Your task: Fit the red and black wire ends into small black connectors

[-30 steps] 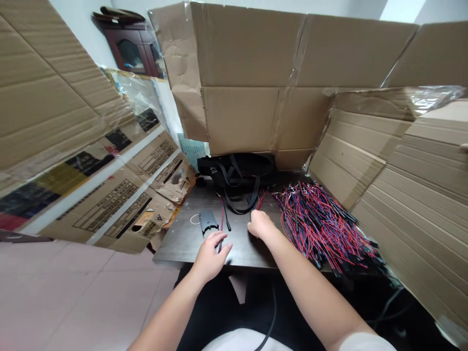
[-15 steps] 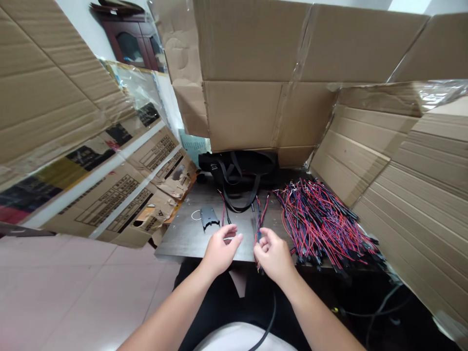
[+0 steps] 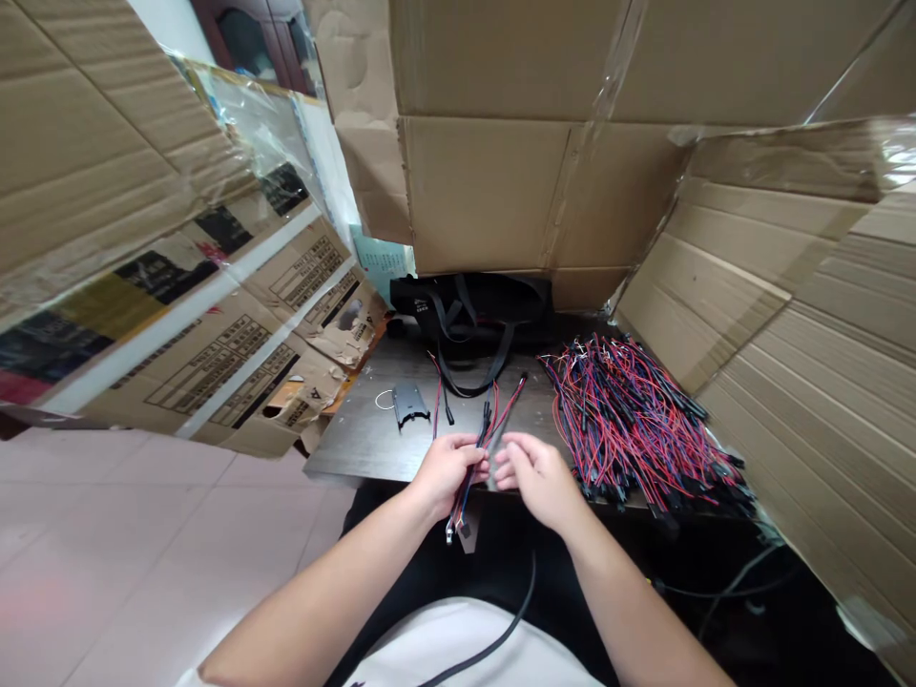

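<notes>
A small bundle of red, black and blue wires point(image 3: 467, 496) is gripped in my left hand point(image 3: 450, 469), over the table's front edge. Its connector ends hang below the hand, while the other ends spread upward. Close by on the right, my right hand point(image 3: 533, 474) is held with its fingers apart and nothing in them. Beyond my left hand lie a thin red and black wire point(image 3: 437, 396) and a dark flat plastic part point(image 3: 410, 405) with a white loop beside it. A large pile of red and black wires point(image 3: 630, 420) covers the table's right side.
A black bag point(image 3: 487, 310) with straps lies at the back of the dark table point(image 3: 358, 441). Cardboard panels point(image 3: 493, 196) stand behind and on both sides. A black cable point(image 3: 511, 625) runs over my lap.
The wire bundle has passed from beside my right hand into my left hand, which has closed on it. My right hand has opened. The view has tilted down slightly.
</notes>
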The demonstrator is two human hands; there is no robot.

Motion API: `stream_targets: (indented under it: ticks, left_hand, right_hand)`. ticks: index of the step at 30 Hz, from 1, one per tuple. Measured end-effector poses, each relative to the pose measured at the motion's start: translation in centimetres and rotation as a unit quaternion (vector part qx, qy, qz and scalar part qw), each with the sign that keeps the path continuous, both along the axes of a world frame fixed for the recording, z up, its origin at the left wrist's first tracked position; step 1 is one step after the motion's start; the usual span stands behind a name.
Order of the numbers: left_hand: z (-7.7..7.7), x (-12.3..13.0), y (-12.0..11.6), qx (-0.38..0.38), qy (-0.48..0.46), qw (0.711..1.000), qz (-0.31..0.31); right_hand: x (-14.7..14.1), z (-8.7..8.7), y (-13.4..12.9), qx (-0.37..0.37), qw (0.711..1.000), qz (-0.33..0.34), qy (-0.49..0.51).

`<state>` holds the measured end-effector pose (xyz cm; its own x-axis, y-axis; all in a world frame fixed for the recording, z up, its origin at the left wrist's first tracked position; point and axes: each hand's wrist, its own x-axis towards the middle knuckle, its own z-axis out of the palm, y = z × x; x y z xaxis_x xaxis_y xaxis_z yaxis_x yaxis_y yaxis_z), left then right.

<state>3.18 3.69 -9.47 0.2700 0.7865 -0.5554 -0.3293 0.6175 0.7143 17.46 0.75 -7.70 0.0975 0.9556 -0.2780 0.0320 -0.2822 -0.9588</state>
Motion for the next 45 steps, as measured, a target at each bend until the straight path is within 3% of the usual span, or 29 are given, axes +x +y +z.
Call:
stream_targets:
  ticks: [4, 9, 13, 17, 22, 26, 29, 33, 36, 40, 45]
  left_hand:
    - [0.7, -0.3, -0.9, 0.034, -0.023, 0.999, 0.004]
    - [1.3, -0.8, -2.6, 0.114, -0.016, 0.992, -0.042]
    - [1.3, -1.2, -3.2, 0.123, -0.009, 0.991, -0.059]
    - [1.0, -1.1, -3.1, 0.096, 0.019, 0.995, -0.009]
    - [0.4, 0.3, -1.9, 0.057, 0.027, 0.997, 0.054]
    - [0.2, 2.0, 0.0, 0.088, 0.058, 0.994, 0.006]
    - [0.3, 3.0, 1.3, 0.096, 0.089, 0.991, -0.018]
    - [0.4, 3.9, 2.5, 0.11, 0.13, 0.984, -0.052]
    - [-0.2, 4.2, 3.3, 0.146, 0.19, 0.969, -0.066]
    - [-0.9, 4.4, 4.6, 0.226, 0.286, 0.928, -0.072]
    - [0.7, 4.0, 4.8, 0.32, 0.35, 0.879, -0.054]
  right_hand:
    - [1.8, 1.2, 2.5, -0.061, 0.984, -0.116, 0.122]
    - [1.2, 0.0, 3.8, -0.106, 0.949, -0.131, 0.266]
    - [0.4, -1.0, 4.1, -0.097, 0.939, -0.179, 0.279]
    - [0.7, -0.5, 4.1, -0.084, 0.943, -0.195, 0.255]
    - [2.1, 1.6, 3.4, 0.012, 0.956, -0.255, 0.143]
    - [3.4, 4.5, 1.7, 0.089, 0.949, -0.225, 0.202]
    - [4.3, 6.9, 0.3, 0.163, 0.929, -0.264, 0.2]
    - [5.6, 9.5, -1.0, 0.262, 0.88, -0.357, 0.169]
    - [6.8, 10.6, -1.5, 0.276, 0.859, -0.38, 0.204]
    - [7.9, 11.5, -1.9, 0.26, 0.853, -0.339, 0.3]
    - [6.6, 12.0, -1.7, 0.267, 0.86, -0.284, 0.33]
